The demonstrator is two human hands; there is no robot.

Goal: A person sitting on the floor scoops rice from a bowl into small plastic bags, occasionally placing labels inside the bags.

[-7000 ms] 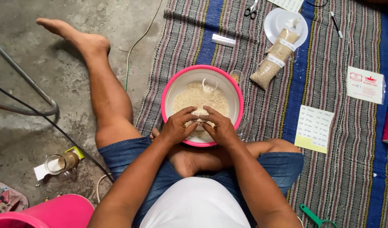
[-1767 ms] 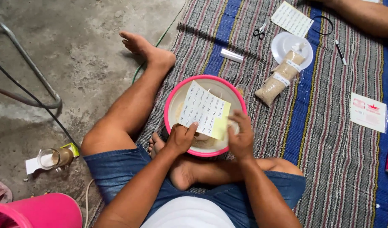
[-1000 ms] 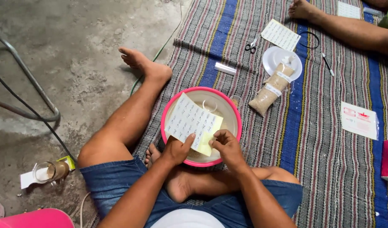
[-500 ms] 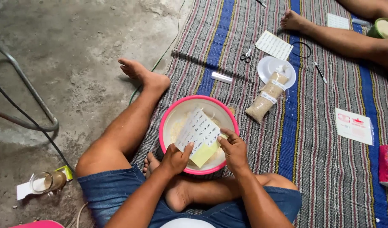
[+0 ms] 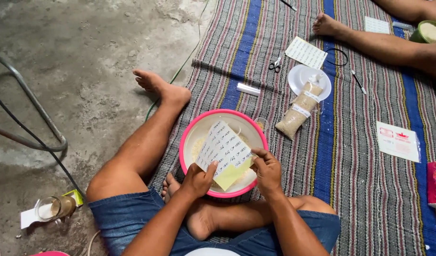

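Note:
I sit cross-legged with a pink-rimmed bowl [image 5: 189,137] of pale grain in front of my lap. Over the bowl I hold a white sheet of small labels [image 5: 223,147] with a yellow backing showing at its lower corner. My left hand [image 5: 198,179] grips the sheet's lower left edge. My right hand [image 5: 267,170] pinches the sheet at its right edge, fingertips on a label.
A filled clear grain bag [image 5: 298,111] lies partly on a white plate [image 5: 298,75] on the striped mat. Scissors [image 5: 275,64], a white tube [image 5: 248,88], more label sheets [image 5: 305,51], a packet [image 5: 398,141] and another person's leg [image 5: 384,45] lie beyond. A glass [image 5: 52,207] stands on concrete at left.
My hands left the grain and took up the label sheet, holding it over the bowl. The view has shifted, showing more of the mat and the other person's leg.

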